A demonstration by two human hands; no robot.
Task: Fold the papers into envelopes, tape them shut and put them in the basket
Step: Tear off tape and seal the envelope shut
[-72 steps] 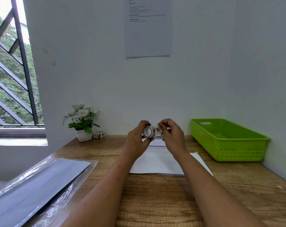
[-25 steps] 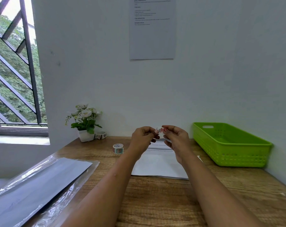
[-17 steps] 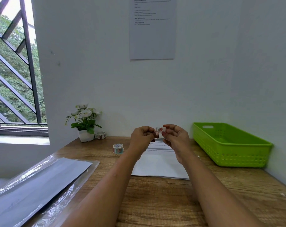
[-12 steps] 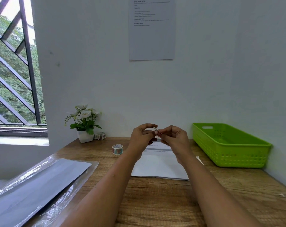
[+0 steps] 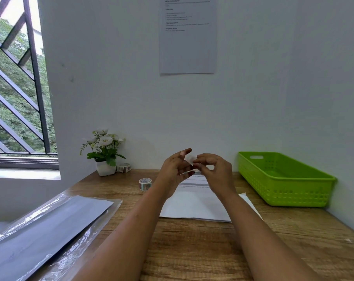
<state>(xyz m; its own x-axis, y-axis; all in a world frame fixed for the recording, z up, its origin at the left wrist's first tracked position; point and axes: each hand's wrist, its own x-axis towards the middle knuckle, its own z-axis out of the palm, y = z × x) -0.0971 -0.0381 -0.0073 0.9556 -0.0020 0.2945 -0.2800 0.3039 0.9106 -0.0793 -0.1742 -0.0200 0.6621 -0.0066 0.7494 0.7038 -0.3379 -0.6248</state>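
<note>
Fingers [image 5: 200, 159] of the right hand [image 5: 214, 171] are pinching a small piece of tape [image 5: 190, 159] up in the air. The left hand [image 5: 174, 169] is sitting just beside it with fingers loosely spread and one raised tip touching the piece. Can't tell whether that tip is gripping or just stuck to it.

Paper [image 5: 194, 205] is lying flat on the table [image 5: 192, 250] directly under both hands, with a second sheet edge peeking out on the right. Can't tell from here how far it's folded. Tape roll [image 5: 145, 183] is standing on the table just left of the paper. Basket [image 5: 283, 191] is sitting at the right against the wall, well apart from the hands.

My read: they're freeing and squaring up the piece before sticking it down. Taping isn't done yet, and delivery is still to come.

Doing this step well:
- holding the piece by its very edges, so the sticky face is staying clean
- keeping it taut between both hands, so it isn't curling onto itself
- pressing the flap flat with one hand before bringing the piece down
- landing it across the seam, half on each side, then rubbing outward from the middle

Risk: the piece is small and light, probably clinging to skin, so peeling it off a fingertip slowly matters.
</note>
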